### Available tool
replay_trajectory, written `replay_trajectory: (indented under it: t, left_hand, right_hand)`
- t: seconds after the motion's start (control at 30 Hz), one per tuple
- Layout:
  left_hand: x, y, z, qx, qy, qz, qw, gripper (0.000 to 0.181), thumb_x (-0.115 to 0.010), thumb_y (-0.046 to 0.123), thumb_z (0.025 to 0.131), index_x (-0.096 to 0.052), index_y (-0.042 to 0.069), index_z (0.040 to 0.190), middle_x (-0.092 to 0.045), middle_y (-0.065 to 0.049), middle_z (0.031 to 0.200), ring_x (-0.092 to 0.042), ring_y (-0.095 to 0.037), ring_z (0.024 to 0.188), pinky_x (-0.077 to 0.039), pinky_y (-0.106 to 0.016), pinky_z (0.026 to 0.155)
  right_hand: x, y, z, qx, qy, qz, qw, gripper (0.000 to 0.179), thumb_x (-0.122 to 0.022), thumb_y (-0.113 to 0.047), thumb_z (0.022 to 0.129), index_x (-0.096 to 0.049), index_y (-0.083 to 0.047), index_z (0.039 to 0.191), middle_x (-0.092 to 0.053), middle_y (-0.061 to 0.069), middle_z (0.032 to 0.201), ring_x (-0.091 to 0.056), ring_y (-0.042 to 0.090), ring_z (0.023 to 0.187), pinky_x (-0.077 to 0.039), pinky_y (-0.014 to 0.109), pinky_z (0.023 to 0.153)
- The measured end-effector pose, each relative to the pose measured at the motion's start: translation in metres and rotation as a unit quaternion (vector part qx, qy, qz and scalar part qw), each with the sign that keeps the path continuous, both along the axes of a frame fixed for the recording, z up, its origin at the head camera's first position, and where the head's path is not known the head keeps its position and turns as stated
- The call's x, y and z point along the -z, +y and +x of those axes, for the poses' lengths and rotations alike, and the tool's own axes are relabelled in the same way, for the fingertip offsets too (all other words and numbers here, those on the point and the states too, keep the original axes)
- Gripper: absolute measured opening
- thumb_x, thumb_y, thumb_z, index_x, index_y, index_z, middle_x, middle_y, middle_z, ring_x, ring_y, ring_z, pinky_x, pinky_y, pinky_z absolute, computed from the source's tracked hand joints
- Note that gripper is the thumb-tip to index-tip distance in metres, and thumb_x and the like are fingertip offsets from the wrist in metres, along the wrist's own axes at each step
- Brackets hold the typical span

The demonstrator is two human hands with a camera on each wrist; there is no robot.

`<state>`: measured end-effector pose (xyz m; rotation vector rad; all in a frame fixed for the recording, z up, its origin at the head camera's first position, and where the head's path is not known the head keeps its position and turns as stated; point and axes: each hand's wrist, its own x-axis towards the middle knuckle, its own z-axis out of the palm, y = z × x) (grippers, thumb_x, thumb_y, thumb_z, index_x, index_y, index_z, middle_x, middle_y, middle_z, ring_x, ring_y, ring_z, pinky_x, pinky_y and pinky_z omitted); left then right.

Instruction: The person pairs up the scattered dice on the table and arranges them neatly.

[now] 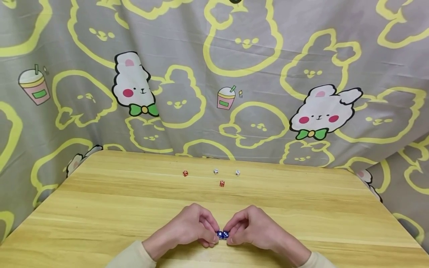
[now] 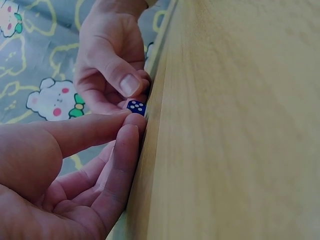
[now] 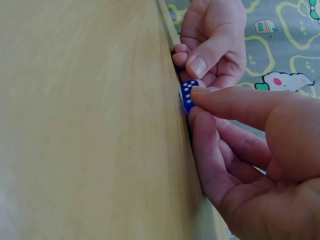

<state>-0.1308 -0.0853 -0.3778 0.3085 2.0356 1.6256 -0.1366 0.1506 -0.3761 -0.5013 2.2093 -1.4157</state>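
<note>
Two blue dice with white pips sit side by side low in the head view: a left blue die (image 1: 219, 234) and a right blue die (image 1: 226, 234). My left hand (image 1: 191, 227) holds the left one from its outer side between thumb and fingertips. From the opposite side, my right hand (image 1: 256, 227) pinches the right one the same way. The dice are at the tabletop, faces together. In the left wrist view a five-pip face of a blue die (image 2: 136, 106) shows between the two hands. Fingertips partly cover the blue dice (image 3: 188, 95) in the right wrist view.
Farther back on the wooden table (image 1: 134, 193) lie a red die (image 1: 185, 173), a white die (image 1: 216, 171), another white die (image 1: 237, 172) and, nearer, a second red die (image 1: 222, 183). A grey patterned curtain (image 1: 187, 41) hangs behind the table's far edge.
</note>
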Motion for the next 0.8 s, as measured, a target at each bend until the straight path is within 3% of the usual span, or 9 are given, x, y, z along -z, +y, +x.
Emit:
replay_trajectory:
  t: [0.43, 0.8]
  left_hand:
    - [0.001, -0.003, -0.003, 0.005, -0.003, 0.009, 0.9999, 0.016, -0.084, -0.005, 0.081, -0.074, -0.003, 0.093, -0.078, -0.010, 0.077, -0.072, -0.014, 0.064, -0.064, -0.029, 0.062]
    - [-0.010, -0.012, -0.010, -0.035, 0.050, -0.036, 0.9975, 0.021, -0.086, 0.003, 0.081, -0.076, 0.001, 0.100, -0.075, -0.004, 0.080, -0.067, -0.014, 0.064, -0.059, -0.030, 0.058]
  right_hand:
    - [-0.001, -0.001, 0.000, 0.003, -0.003, 0.002, 1.0000, 0.015, -0.089, -0.005, 0.080, -0.082, -0.009, 0.093, -0.079, 0.006, 0.081, -0.070, 0.011, 0.073, -0.053, 0.017, 0.062]
    - [-0.001, -0.002, 0.001, 0.010, 0.000, 0.006, 0.9999, 0.016, -0.090, -0.006, 0.080, -0.083, -0.010, 0.094, -0.080, 0.005, 0.083, -0.072, 0.012, 0.075, -0.054, 0.018, 0.063]
